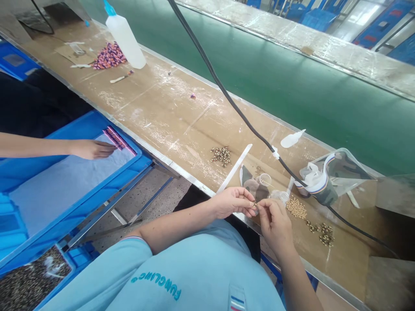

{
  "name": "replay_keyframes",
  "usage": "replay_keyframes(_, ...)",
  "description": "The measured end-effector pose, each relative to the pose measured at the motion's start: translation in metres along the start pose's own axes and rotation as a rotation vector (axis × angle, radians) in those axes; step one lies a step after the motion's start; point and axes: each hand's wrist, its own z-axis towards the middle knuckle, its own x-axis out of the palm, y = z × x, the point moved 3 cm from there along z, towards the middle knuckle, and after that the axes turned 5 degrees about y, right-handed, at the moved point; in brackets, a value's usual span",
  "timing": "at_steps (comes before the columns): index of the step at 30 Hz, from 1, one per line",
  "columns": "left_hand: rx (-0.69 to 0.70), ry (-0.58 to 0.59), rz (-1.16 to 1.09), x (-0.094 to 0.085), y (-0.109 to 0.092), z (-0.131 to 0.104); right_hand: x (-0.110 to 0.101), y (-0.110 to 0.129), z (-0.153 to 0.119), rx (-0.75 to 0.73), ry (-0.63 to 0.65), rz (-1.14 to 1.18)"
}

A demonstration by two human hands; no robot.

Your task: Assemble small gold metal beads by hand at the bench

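My left hand (234, 203) and my right hand (275, 222) meet at the table's near edge, fingertips pinched together. Between them is a tiny dark, brownish piece (255, 204), mostly covered by the fingers, so its kind does not show. Just beyond my hands are a clear round cup (264, 179) and a second clear small container (279, 197). A pile of small tan beads (296, 207) lies right of my right hand, with small dark-and-gold pieces (326, 235) beside it. Another pile of dark-and-gold pieces (221, 156) sits farther off, left of a white strip (235, 168).
A black cable (223, 88) hangs across the table. A clear bag with a striped band (324, 175) and a small white bottle (292, 138) lie at right. Far left stand a large white bottle (126, 41) and pink-purple pieces (109, 56). Another person's hand (92, 149) reaches over a blue bin (97, 207).
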Motion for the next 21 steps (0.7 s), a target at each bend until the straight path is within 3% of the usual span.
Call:
replay_keyframes(9,0.039,0.014,0.043,0.002,0.001,-0.001,-0.002,-0.002,-0.003,0.016,0.005,0.057)
replay_keyframes(21,0.251,0.016,0.206,0.003,0.004,-0.004,0.004,-0.005,-0.016,0.102,-0.097,0.100)
